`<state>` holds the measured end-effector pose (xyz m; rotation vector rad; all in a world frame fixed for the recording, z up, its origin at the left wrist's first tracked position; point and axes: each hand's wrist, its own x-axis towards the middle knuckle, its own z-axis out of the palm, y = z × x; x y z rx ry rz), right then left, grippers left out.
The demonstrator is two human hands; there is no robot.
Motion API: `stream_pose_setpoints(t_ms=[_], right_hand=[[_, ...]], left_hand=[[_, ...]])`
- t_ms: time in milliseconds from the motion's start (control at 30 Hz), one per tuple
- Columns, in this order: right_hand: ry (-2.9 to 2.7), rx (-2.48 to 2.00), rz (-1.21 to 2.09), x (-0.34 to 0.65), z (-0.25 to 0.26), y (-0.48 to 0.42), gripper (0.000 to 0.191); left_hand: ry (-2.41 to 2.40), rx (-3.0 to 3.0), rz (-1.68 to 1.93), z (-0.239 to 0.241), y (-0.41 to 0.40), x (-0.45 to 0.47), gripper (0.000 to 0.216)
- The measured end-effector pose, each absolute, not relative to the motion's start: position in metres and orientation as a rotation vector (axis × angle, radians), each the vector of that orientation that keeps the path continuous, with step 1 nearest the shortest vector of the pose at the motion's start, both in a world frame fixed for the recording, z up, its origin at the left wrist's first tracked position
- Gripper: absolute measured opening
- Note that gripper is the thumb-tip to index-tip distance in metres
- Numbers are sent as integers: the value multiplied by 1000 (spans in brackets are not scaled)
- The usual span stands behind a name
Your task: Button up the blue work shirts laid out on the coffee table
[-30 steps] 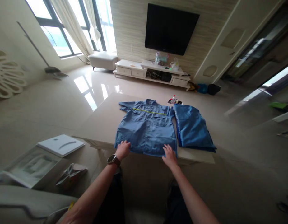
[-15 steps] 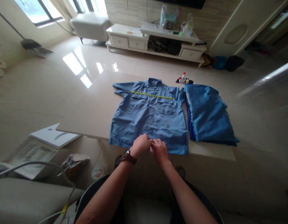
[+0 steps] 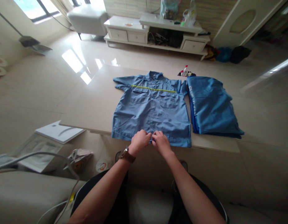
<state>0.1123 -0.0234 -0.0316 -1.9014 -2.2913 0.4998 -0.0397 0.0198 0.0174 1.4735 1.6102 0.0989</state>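
Note:
A blue short-sleeved work shirt (image 3: 150, 105) lies spread flat, front side up, its collar away from me. A yellow stripe crosses its chest above two flap pockets. At the middle of its bottom hem, my left hand (image 3: 141, 139), with a watch on the wrist, pinches the cloth near the button placket. Close beside it, my right hand (image 3: 160, 141) has its fingers closed on the same hem. The fingertips of both hands nearly meet, and the small part between them is hidden. A folded stack of blue cloth (image 3: 210, 107) rests just right of the shirt.
The pale table (image 3: 88, 105) extends left of the shirt. Small bottles (image 3: 185, 71) stand behind the blue stack. An open white box (image 3: 57, 132) sits at the lower left, near a grey hose (image 3: 53, 154). Across the room is a white TV cabinet (image 3: 125, 35).
The view has tilted slightly, so the shirt and table appear a little higher. Both hands stay at the hem's middle, with a slightly wider gap between their fingertips.

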Motion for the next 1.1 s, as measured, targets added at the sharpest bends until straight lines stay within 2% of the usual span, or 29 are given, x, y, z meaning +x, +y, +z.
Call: stream_pose_setpoints(t_ms=[200, 467, 533, 767, 1100], right_hand=[[-1776, -1787, 648, 123, -23, -16, 11], [-1567, -1633, 714, 125, -10, -24, 10], [-1572, -1608, 732, 126, -9, -23, 8], [-1607, -1623, 644, 134, -2, -20, 18], [-1319, -1661, 812, 134, -7, -19, 18]], left_hand=[[1380, 1215, 165, 1, 3, -29, 54], [1205, 662, 741, -9, -3, -5, 27], [1186, 700, 793, -12, -2, -3, 26], [1249, 943, 826, -20, 5, 0, 29], [1349, 1128, 810, -3, 5, -2, 25]])
